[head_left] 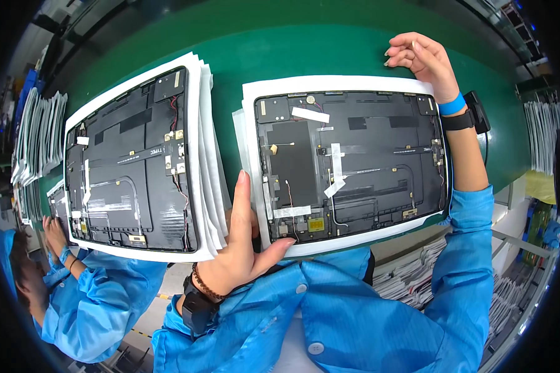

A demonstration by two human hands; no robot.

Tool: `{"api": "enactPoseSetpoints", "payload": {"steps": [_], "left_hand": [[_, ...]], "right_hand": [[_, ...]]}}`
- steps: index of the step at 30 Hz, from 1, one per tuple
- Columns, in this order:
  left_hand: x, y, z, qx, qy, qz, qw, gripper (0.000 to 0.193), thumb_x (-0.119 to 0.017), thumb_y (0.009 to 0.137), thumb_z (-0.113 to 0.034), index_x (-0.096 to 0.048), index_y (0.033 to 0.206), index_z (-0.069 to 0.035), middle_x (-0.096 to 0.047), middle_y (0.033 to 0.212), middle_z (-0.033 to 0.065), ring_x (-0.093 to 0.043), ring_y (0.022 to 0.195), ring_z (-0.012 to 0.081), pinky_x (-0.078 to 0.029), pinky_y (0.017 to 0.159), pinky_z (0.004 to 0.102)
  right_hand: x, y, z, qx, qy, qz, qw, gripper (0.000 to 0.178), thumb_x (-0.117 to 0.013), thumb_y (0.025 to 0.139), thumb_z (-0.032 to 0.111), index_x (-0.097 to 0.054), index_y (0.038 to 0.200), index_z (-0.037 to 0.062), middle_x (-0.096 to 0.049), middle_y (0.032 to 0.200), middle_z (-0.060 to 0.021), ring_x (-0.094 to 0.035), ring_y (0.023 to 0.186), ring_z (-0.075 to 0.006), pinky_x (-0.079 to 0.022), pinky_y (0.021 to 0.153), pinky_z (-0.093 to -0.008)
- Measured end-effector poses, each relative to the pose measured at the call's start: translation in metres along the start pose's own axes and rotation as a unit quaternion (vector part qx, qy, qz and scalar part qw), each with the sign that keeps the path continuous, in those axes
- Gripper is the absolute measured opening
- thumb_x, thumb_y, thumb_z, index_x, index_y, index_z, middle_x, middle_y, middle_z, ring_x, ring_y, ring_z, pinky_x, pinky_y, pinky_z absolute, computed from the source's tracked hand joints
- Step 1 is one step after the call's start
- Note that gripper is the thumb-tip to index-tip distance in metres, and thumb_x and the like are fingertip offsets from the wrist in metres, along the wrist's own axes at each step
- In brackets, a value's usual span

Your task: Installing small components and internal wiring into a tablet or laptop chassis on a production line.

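Observation:
In front of me lies an open black tablet housing (pixel 373 149) with thin cables, strips of white tape and a yellow patch inside. White sheets (pixel 336 84) lie under it. My left hand (pixel 233 258) is at its near left corner, thumb and index finger stretched apart, holding nothing visible; its other fingers are mostly hidden. My right hand (pixel 435 68) hovers by the far right corner, fingers loosely curled and apart, with nothing in them. To the left, a second black tablet housing (pixel 121 186) rests on a stack of white sheets (pixel 208 155).
A green bench (pixel 330 46) runs beneath the work. Bundles of white sheets stand at the far left (pixel 40 137) and far right (pixel 541 133). A co-worker in a blue smock (pixel 99 304) sits at the left. More white bundles (pixel 410 273) sit on a rack below the bench edge.

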State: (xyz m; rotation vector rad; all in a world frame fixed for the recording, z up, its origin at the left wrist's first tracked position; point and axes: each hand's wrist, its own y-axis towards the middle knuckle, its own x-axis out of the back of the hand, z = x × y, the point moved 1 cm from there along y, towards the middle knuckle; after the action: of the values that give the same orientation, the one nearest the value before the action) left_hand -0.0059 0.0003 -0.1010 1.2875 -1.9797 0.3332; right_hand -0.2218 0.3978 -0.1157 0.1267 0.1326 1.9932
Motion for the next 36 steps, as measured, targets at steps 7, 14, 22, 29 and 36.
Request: {"api": "enactPoseSetpoints", "payload": {"steps": [7,14,22,29,36], "left_hand": [[0.001,-0.001,-0.001,-0.013,0.026,0.001,1.0,0.119,-0.083,0.086,-0.022,0.003,0.162,0.009,-0.057,0.074,0.0057,-0.052,0.061,0.0145,-0.042,0.057,0.027],[0.003,-0.001,0.0,-0.007,0.031,0.016,0.999,0.105,-0.076,0.091,-0.017,-0.003,0.161,0.013,-0.054,0.073,0.0059,-0.051,0.062,0.0167,-0.042,0.059,0.0291],[0.0,0.003,-0.014,0.083,-0.053,-0.045,0.994,0.064,-0.045,0.104,-0.003,-0.019,0.161,0.012,-0.051,0.077,0.0051,-0.047,0.067,0.0144,-0.04,0.064,0.027],[-0.009,0.005,-0.013,0.113,-0.022,-0.076,0.99,0.055,-0.041,0.109,-0.005,-0.025,0.161,0.007,-0.05,0.083,0.0036,-0.045,0.071,0.0138,-0.04,0.067,0.0258],[-0.009,0.014,-0.023,0.176,-0.051,-0.098,0.978,0.033,-0.038,0.111,-0.005,-0.044,0.142,0.004,-0.053,0.089,0.0059,-0.048,0.076,0.0142,-0.042,0.071,0.0287]], "right_hand": [[-0.001,0.0,0.002,0.005,-0.025,0.0,1.0,0.036,-0.056,0.107,0.026,-0.067,0.122,-0.0045,-0.074,0.105,-0.0131,-0.073,0.096,-0.0183,-0.058,0.091,-0.0316],[-0.002,-0.001,0.001,0.008,-0.031,-0.002,0.999,0.035,-0.058,0.106,0.026,-0.068,0.122,-0.0041,-0.074,0.105,-0.0129,-0.073,0.096,-0.0177,-0.058,0.09,-0.0311],[-0.005,-0.001,0.002,0.01,-0.045,-0.002,0.999,0.034,-0.059,0.105,0.025,-0.069,0.12,-0.0033,-0.074,0.105,-0.0133,-0.073,0.095,-0.0176,-0.059,0.091,-0.0306],[-0.004,0.001,0.002,0.015,-0.062,0.006,0.998,0.033,-0.059,0.106,0.025,-0.07,0.119,-0.0035,-0.074,0.105,-0.013,-0.073,0.095,-0.0171,-0.059,0.091,-0.0307],[-0.005,0.0,-0.002,0.005,-0.064,-0.004,0.998,0.033,-0.063,0.104,0.025,-0.07,0.118,-0.0032,-0.074,0.103,-0.0125,-0.074,0.093,-0.0168,-0.059,0.089,-0.0304]]}}
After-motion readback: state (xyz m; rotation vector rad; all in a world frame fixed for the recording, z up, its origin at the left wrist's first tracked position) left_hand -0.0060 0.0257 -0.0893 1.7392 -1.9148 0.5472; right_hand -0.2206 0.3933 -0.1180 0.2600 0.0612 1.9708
